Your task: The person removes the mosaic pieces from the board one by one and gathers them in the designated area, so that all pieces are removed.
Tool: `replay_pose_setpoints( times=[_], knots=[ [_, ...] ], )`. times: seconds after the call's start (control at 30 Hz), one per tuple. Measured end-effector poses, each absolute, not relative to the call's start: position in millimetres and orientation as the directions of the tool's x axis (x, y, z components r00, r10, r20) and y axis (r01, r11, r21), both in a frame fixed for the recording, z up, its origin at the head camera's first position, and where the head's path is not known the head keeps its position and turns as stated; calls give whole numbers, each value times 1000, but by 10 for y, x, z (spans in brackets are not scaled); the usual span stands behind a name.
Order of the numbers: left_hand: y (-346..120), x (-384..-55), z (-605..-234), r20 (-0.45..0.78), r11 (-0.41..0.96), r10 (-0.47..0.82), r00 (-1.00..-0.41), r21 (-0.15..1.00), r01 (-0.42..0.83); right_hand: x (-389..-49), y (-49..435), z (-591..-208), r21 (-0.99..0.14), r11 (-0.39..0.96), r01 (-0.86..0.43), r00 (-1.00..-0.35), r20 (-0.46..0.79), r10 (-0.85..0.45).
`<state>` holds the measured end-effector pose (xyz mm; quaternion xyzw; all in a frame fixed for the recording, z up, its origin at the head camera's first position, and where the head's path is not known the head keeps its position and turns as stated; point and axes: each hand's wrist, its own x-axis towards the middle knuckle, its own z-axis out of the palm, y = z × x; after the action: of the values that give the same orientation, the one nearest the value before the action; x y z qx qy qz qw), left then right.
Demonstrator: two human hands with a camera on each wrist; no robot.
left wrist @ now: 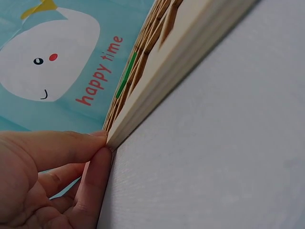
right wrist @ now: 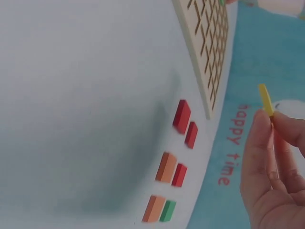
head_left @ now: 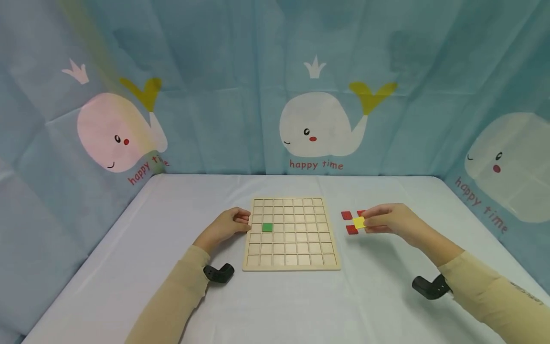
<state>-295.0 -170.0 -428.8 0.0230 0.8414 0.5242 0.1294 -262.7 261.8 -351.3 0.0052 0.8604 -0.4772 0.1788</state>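
Observation:
A square wooden grid board (head_left: 292, 268) lies flat on the white cloth, with a green square tile (head_left: 267, 227) in one of its left cells. At the board's left edge, my left hand (head_left: 225, 224) pinches the rim between thumb and finger, as the left wrist view shows close up. Over to the right, my right hand (head_left: 393, 220) holds a thin yellow square tile (head_left: 358, 223) by its edge between thumb and fingertips. The yellow tile is raised above several red tiles (head_left: 352, 230) on the cloth.
In the right wrist view, orange tiles (right wrist: 166, 167) and another green tile (right wrist: 167, 211) lie near the red ones. A blue curtain (head_left: 215, 129) printed with whales surrounds the table (head_left: 142, 267). Each wrist wears a black device (head_left: 219, 273).

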Motion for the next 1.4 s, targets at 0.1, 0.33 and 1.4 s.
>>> replay_pose_setpoints(
  times=[0.1, 0.33, 1.4],
  knots=[
    [-1708, -2947, -4283, -194, 447, 175, -965, 889, -98, -2633, 2732, -3518, -828, 530, 183, -935, -314, -166],
    [-1698, -2953, -4328, -193, 462, 172, -966, 882, -94, -2651, 2986, -3562, -845, 489, 217, -933, -326, -150],
    [-1680, -2926, -4310, -199, 454, 137, -970, 883, -117, -2881, 3638, -3958, -798, 426, 426, -893, -447, 54]
  ],
)
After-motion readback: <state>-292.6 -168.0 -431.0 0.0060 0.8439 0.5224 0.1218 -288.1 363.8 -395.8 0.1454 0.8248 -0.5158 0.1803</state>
